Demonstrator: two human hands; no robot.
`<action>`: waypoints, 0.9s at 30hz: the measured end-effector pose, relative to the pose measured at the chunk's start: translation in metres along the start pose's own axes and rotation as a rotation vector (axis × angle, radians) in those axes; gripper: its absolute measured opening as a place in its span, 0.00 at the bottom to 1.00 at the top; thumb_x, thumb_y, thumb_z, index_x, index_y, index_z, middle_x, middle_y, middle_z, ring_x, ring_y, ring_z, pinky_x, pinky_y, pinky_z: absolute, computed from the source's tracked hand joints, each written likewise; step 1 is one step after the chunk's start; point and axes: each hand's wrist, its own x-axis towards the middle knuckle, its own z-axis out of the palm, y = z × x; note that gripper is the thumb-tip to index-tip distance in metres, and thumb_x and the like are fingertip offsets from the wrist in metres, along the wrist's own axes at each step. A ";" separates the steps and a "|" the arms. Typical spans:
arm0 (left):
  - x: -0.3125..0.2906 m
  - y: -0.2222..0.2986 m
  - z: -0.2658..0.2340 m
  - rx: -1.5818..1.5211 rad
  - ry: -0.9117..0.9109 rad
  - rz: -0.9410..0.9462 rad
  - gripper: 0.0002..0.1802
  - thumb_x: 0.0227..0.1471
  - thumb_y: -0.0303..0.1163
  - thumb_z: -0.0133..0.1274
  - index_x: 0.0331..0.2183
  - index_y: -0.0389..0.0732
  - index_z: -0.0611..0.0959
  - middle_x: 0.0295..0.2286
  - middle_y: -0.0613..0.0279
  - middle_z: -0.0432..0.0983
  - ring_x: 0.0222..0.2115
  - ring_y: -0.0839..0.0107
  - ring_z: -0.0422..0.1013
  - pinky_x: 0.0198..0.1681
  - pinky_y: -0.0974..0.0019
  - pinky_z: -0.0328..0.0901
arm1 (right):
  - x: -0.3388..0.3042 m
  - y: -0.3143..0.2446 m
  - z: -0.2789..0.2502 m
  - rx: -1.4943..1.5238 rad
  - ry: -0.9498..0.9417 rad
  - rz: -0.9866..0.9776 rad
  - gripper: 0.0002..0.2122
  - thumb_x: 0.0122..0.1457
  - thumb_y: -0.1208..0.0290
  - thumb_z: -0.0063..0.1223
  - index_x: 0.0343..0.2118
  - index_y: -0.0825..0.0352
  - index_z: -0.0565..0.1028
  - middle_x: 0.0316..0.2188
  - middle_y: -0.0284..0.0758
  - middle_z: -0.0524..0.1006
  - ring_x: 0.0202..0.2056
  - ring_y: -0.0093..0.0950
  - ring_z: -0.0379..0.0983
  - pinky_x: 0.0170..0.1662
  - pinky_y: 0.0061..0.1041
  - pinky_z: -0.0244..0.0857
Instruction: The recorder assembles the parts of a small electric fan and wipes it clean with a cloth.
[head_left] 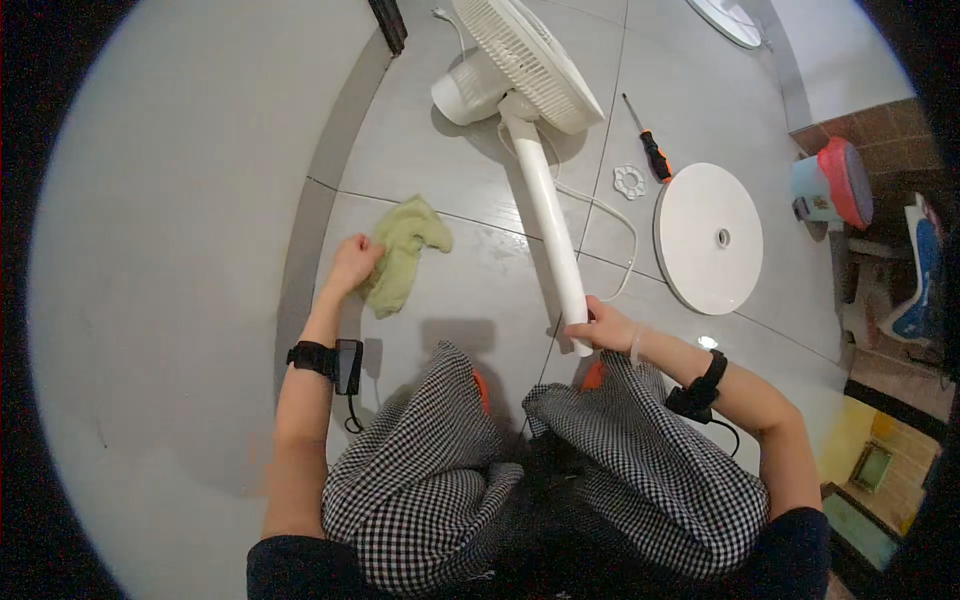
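The only container in sight is a small pale-blue pot with a red lid (832, 185), standing at about three o'clock against the brick wall; the lid covers it, so its contents cannot be told.

The pedestal fan (520, 55) lies flat on the grey tiled floor (250, 200), its head at twelve o'clock and its white pole (550, 220) running down toward the centre. The fan is white all over: a ribbed round grille, a rounded motor housing behind it, and a plain smooth tube for the pole. Its white cord (612, 215) loops on the tiles just right of the pole. The bare lower end of the pole sits in the right hand (603, 327), whose fingers are closed around it, just above the knees in black-and-white checked trousers (440, 460).

The left hand (352, 264), at about nine o'clock from the pole's end, is closed on a crumpled pale-green cloth (402, 252) that rests on the floor, well apart from the pole.

At two o'clock lies the fan's round white base disc (705, 210), flat on the tiles with a small hole at its middle. Just beside its upper-left edge are a white flower-shaped plastic nut (629, 181) and a screwdriver with an orange-and-black handle (650, 148).
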 end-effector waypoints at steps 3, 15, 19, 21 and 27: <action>-0.022 0.076 -0.010 -0.342 -0.010 0.210 0.16 0.50 0.39 0.54 0.31 0.35 0.73 0.25 0.59 0.73 0.26 0.67 0.67 0.31 0.63 0.63 | 0.028 0.045 -0.020 -0.455 0.159 -0.103 0.28 0.54 0.65 0.57 0.54 0.73 0.62 0.47 0.43 0.71 0.46 0.31 0.71 0.48 0.31 0.67; -0.171 0.286 0.043 -0.468 -0.416 1.352 0.18 0.53 0.31 0.54 0.44 0.35 0.72 0.51 0.45 0.64 0.52 0.48 0.62 0.54 0.58 0.60 | -0.006 -0.065 -0.040 1.113 -0.213 -0.724 0.24 0.60 0.57 0.50 0.56 0.64 0.65 0.52 0.38 0.70 0.52 0.33 0.68 0.53 0.34 0.64; -0.130 0.281 0.062 -0.839 -0.418 0.660 0.16 0.52 0.30 0.53 0.42 0.34 0.74 0.38 0.53 0.73 0.40 0.63 0.71 0.47 0.64 0.65 | -0.040 -0.023 -0.117 1.095 -0.062 -0.692 0.25 0.58 0.55 0.53 0.56 0.62 0.65 0.52 0.34 0.70 0.54 0.31 0.66 0.56 0.37 0.62; -0.088 0.230 0.102 -0.831 -0.376 0.293 0.18 0.51 0.33 0.55 0.42 0.35 0.74 0.32 0.57 0.74 0.36 0.70 0.71 0.41 0.68 0.67 | -0.039 -0.011 -0.125 0.620 0.210 -0.533 0.25 0.61 0.57 0.48 0.59 0.62 0.61 0.55 0.34 0.68 0.54 0.32 0.65 0.58 0.34 0.59; -0.113 0.161 0.240 -0.474 -0.751 0.214 0.29 0.49 0.38 0.58 0.50 0.36 0.69 0.38 0.55 0.76 0.38 0.70 0.71 0.43 0.67 0.67 | 0.059 0.037 -0.018 0.017 0.310 -0.635 0.37 0.46 0.65 0.63 0.57 0.70 0.56 0.50 0.44 0.69 0.53 0.36 0.66 0.53 0.35 0.62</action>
